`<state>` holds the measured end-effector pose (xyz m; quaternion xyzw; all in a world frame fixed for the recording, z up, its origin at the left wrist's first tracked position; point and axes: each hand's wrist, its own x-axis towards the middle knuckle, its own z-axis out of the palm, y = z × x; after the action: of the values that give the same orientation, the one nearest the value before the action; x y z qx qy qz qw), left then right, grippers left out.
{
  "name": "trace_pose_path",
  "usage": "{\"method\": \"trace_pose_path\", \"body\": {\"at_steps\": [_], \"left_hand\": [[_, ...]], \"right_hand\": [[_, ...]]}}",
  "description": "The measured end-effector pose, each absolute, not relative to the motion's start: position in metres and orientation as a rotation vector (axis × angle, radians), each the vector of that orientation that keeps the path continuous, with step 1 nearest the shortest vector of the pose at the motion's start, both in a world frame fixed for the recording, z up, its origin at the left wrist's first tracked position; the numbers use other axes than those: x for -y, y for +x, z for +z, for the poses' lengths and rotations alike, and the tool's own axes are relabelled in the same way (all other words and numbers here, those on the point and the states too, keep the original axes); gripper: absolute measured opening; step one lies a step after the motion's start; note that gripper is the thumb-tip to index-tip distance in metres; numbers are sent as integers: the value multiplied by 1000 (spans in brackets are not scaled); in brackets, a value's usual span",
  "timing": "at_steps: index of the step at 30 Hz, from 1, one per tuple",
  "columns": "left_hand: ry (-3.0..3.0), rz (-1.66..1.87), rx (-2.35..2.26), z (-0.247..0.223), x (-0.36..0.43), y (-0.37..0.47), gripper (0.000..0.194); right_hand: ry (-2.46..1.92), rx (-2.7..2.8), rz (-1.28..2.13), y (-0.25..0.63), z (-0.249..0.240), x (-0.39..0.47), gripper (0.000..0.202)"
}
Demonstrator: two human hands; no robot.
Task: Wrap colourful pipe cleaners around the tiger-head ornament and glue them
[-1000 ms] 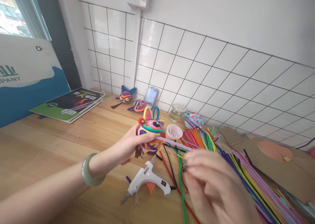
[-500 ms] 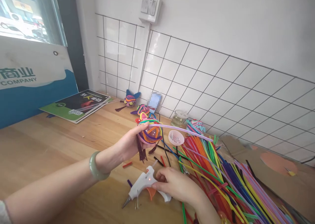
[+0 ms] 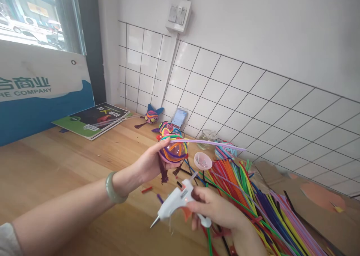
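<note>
My left hand is closed on a colourful round ornament wound with orange, purple and yellow pipe cleaners, dark tassels hanging below it. A long lilac pipe cleaner runs from under the left thumb out to the right. Lower down, my right hand wraps round the handle of a white glue gun, whose metal nozzle points down and left. A small light glows on the gun's side, and part of its orange trigger shows.
Bundles of pipe cleaners cover the right side. Behind the ornament are a pink bowl, a glass jar, a phone and a blue-eared ornament. A magazine lies at the left, cardboard at the right.
My right hand has closed round the glue gun's handle and lifted it off the table. My left hand still holds the ornament and the lilac pipe cleaner. The view has shifted slightly.
</note>
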<state>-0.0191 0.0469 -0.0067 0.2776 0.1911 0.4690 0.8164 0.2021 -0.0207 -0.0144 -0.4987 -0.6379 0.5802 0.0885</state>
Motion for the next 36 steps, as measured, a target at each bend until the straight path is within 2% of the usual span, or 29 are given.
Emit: {"method": "trace_pose_path", "body": {"at_steps": [4,10,13,19,24,28,32,36], "left_hand": [[631,993,-331,-7,-47,-22,36],[692,984,-328,-6,-41,-19,41],[811,1022,-306,-6,-34,-14,43],[1053,1132,-385,-12,-24,-6,50],[1179,1169,-450,-15,-24,-6,53],[1240,1172,-495,-10,-21,-5,53],[1242,1229,-560,-7,-18,-4,56],[1252,1246,-551,-11,-24,-7,54]], "right_hand": [[-1391,1529,1507,233,-3,22,54],[-1031,937,1161,238,22,19,37],[-865,754,1206,223,28,21,39],[-849,630,1364,187,24,41,39],[-824,655,1472,173,26,50,44],[-809,798,1591,174,22,52,37],[-896,860,1566,165,17,60,32],[-914,810,1493,158,22,63,36]]}}
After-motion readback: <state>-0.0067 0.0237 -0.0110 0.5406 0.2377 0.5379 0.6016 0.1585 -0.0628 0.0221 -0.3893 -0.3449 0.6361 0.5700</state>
